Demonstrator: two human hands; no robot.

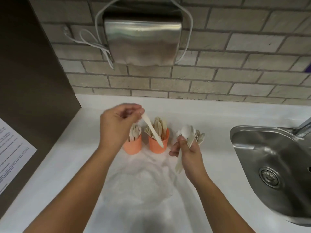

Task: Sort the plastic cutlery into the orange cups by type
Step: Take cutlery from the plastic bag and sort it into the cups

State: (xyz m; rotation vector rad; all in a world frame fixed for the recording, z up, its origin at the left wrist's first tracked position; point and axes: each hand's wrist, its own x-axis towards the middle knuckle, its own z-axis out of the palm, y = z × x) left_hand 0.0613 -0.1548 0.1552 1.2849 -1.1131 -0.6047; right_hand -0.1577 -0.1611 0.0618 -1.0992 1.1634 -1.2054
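Nearest, both forearms reach in over the white table [67, 165], and between them lies a crumpled clear plastic wrap [139, 182], probably the packing the cutlery came in.

Just beyond it, the right hand [188, 153] is curled round a mixed bundle [190, 140]: spoon bowls stand up above the fist and a fork hangs below it. It seems to serve as the stock from which pieces are drawn 1 at a time.

The left hand [117, 125] pinches the handle end of a single knife [153, 132] between thumb and fingertips. The knife slants down, its tip over the near rim of the knife cup [159, 145], so it looks about to be dropped among its own kind. Just left of that cup stands the fork cup [133, 146], partly hidden behind the left wrist. I see 2 orange cups; whether a 3rd stands behind the right hand I cannot tell.

The tall knives already in the cup crowd its mouth and could catch the incoming blade.

To the right is a steel sink [239, 142]; at far left, a printed sheet [11, 148]. On the brick wall behind hangs a steel dispenser [143, 39] with a looped white cable [101, 46].
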